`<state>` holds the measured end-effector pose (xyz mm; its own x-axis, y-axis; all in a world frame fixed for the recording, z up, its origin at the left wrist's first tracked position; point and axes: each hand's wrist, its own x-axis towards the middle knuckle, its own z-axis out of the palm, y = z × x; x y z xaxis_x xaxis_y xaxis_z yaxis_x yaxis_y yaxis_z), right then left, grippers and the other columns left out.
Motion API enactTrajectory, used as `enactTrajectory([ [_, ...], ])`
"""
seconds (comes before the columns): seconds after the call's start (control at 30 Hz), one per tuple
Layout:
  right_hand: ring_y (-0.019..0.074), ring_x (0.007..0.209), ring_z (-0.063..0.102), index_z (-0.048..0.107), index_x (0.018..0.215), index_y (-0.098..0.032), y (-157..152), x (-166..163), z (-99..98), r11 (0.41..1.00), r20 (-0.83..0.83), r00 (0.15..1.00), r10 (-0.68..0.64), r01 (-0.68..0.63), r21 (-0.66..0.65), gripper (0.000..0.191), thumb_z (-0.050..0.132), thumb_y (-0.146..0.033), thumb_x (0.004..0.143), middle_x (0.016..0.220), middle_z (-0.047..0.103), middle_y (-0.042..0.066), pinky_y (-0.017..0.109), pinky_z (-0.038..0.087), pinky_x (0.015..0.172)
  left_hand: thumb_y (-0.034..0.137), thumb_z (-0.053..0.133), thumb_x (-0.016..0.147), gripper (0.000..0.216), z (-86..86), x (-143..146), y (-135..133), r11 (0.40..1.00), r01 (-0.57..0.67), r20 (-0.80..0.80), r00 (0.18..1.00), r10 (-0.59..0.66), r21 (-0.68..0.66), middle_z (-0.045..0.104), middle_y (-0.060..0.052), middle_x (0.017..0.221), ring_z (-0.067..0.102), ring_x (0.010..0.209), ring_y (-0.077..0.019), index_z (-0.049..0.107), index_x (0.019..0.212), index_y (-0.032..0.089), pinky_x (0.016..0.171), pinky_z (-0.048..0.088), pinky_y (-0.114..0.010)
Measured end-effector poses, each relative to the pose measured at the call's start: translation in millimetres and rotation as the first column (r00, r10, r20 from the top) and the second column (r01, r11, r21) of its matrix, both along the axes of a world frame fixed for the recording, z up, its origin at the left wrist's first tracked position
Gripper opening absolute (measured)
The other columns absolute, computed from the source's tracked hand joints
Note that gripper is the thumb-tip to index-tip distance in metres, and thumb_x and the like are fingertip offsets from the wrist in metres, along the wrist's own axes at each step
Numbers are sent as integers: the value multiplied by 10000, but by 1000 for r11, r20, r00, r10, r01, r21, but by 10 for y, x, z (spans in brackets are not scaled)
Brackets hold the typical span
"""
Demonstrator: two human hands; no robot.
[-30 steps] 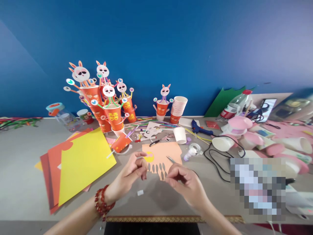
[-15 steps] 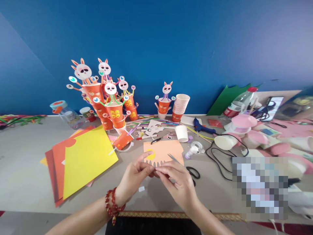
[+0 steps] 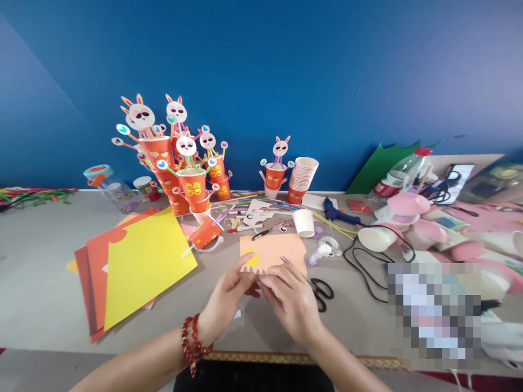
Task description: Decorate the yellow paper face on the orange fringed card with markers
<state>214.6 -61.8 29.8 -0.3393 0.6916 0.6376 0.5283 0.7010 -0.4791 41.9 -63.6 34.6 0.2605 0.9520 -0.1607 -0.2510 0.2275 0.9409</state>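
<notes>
Close together, left hand (image 3: pixel 226 299) and right hand (image 3: pixel 292 299) curl inward (grasping what, one cannot tell) by the near edge of a peach-coloured paper sheet (image 3: pixel 281 245) on a grey tabletop (image 3: pixel 44 283); a careless rightward swing could jolt black-handled metal scissors (image 3: pixel 315 283).

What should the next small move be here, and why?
Probably raise the right hand slightly before drawing it away from the left hand: their fingertips appear to meet by the near edge of the peach paper, and the right hand hides the middle of the scissors, so a sideways sweep might catch them.
</notes>
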Motion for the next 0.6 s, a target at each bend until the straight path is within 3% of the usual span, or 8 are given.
enactTrajectory([
  [0.1,165,738,592,612,816,-208,34,59,10,973,-145,988,45,-76,-218,194,543,-184,995,792,647,25,288,471,687,493,586,966,591,-13,-75,-11,989,94,-128,989,-80,111,746,-64,864,697,852,-210,479,1440,157,793,545,-337],
  [0.17,143,659,578,574,805,-209,57,152,16,928,-265,964,-38,-64,-367,211,527,-244,1008,736,606,3,257,456,616,441,516,1005,469,-14,-155,-26,966,154,-304,949,-86,207,741,-59,851,685,821,-194,517,1389,170,757,532,-311],
  [0.23,137,615,561,569,831,-209,74,300,25,894,-320,931,-173,12,-448,210,528,-310,1012,710,580,-8,246,442,573,387,485,1019,364,-18,-258,-37,936,171,-494,870,4,308,708,-33,803,650,752,-169,579,1311,191,692,512,-273],
  [0.33,141,599,570,577,842,-208,64,609,58,884,-337,906,-256,78,-461,248,531,-382,1012,686,580,-8,248,444,565,348,479,1019,277,-41,-460,-19,884,169,-654,734,182,436,660,-16,777,622,700,-156,649,1186,205,622,502,-243],
  [0.43,136,574,566,569,838,-213,2,944,113,899,-362,884,-297,131,-417,272,517,-401,1028,642,572,-18,248,450,581,338,473,1023,277,-72,-722,49,825,176,-705,630,326,538,688,-78,1049,668,786,-165,652,1190,208,672,560,-264],
  [0.5,128,552,537,561,819,-218,-59,1114,141,906,-399,855,-331,170,-387,290,511,-406,1034,620,547,-29,244,443,576,346,500,1015,371,-75,-901,101,767,226,-736,530,421,601,589,-137,1352,684,990,-213,576,1357,223,780,595,-319],
  [0.6,115,500,475,536,752,-220,-160,1171,139,904,-446,824,-349,170,-393,351,518,-435,1029,584,501,-41,236,402,518,335,558,995,464,-27,-1056,131,663,341,-745,354,565,666,463,-157,1515,516,1341,-326,510,1446,238,1036,513,-494],
])
